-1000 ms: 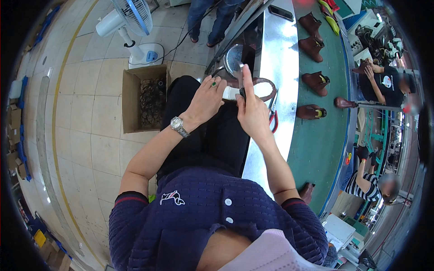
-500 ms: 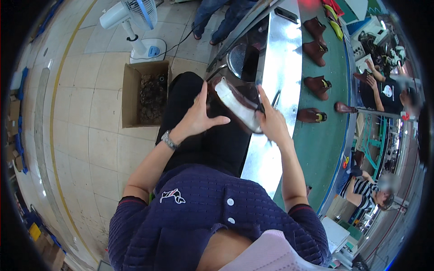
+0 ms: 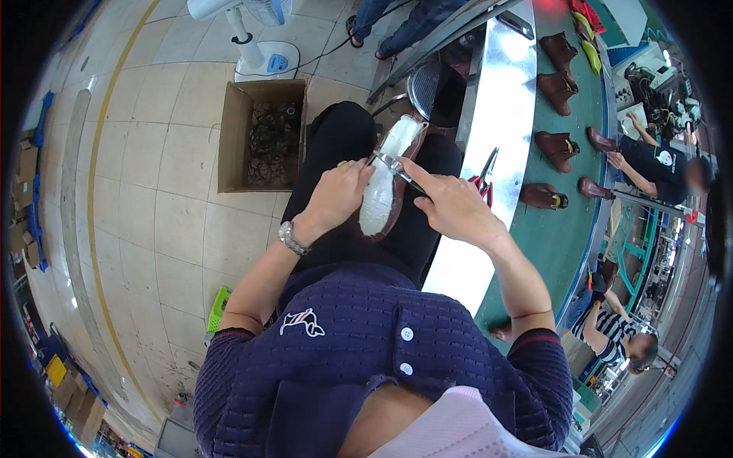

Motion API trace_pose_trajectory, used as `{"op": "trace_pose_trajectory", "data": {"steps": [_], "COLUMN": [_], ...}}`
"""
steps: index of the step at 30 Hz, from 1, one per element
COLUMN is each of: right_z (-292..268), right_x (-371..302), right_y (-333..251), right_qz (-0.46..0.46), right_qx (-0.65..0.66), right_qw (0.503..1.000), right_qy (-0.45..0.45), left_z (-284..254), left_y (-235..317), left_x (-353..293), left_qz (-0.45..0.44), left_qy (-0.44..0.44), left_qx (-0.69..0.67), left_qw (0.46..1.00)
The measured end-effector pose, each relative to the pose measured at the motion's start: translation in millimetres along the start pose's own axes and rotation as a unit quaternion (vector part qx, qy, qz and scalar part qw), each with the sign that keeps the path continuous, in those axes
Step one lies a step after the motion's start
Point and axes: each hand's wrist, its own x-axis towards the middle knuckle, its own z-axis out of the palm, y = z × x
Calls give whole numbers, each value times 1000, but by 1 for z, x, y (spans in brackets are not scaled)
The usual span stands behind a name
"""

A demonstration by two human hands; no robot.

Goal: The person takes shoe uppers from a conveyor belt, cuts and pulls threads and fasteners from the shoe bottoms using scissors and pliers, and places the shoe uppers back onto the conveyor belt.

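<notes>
On my lap a brown leather shoe (image 3: 395, 200) lies with its whitish underside up, toe and heel pointing away from and toward me. My left hand (image 3: 340, 196) is closed on the shoe's left edge, fingertips near its narrow middle. In my right hand (image 3: 458, 209) is a metal hand tool (image 3: 388, 161) with a dark handle; its shiny head rests across the underside at the waist. The exact kind of tool is hard to make out. My right index finger stretches along it toward the head.
Red-handled pliers (image 3: 482, 186) lie on the metal ledge (image 3: 489, 114) at my right. Beyond it, several brown boots (image 3: 556, 149) stand on a green belt (image 3: 563, 216). At left are a cardboard box (image 3: 230, 153) of dark scraps and a fan (image 3: 263, 61). Two co-workers sit across the belt.
My left hand has gone from open beside the shoe to closed on its edge. The shoe has turned to slant the other way, and the tool's head now lies on its underside.
</notes>
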Motion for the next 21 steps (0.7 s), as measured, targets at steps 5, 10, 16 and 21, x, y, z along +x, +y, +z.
{"op": "trace_pose_trajectory", "data": {"steps": [5, 10, 16, 21], "right_z": [-5, 18, 24, -22], "right_x": [-1, -13, -16, -14], "right_y": [-8, 8, 6, 1], "right_qz": [4, -6, 12, -5], "right_qx": [-53, -7, 21, -58], "right_qw": [998, 999, 998, 998], "right_qy": [-26, 30, 61, -15], "left_z": [12, -2, 32, 34], "left_y": [4, 4, -13, -10], "left_x": [-6, 3, 26, 32], "left_qz": [-23, -244, -273, -251], "left_qy": [6, -153, -162, -146], "left_qx": [46, -491, -772, -726], "left_qw": [999, 822, 551, 623]}}
